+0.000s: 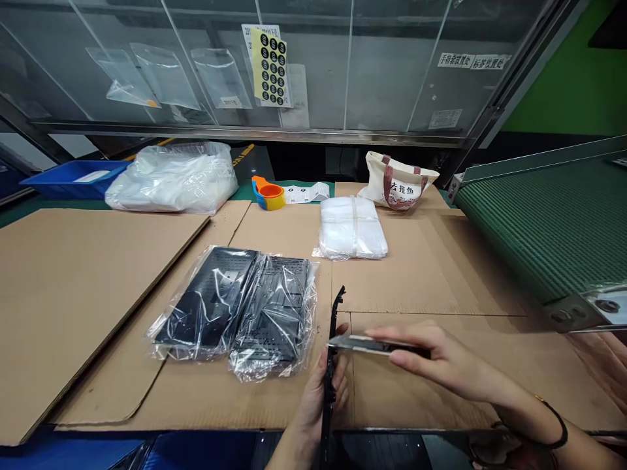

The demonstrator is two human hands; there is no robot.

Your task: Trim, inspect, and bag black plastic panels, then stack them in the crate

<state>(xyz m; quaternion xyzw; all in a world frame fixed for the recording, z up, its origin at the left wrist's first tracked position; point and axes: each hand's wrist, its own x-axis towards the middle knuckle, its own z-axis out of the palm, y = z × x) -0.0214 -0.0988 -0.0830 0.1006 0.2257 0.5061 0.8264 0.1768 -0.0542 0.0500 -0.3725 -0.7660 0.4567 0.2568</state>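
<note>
Bagged black panels (pixel 272 307) lie at ten o'clock from the left hand (pixel 309 401), whose thumb and fingers clamp a slim black part (pixel 328 398) at six o'clock in view; seen edge-on, its long axis runs six to twelve, top tipping towards one; a blade-like tool (pixel 362 344) points to nine, its tip at the part, contact unclear; the right hand (pixel 443 359) pinches the tool, thumb against fingers.
</note>
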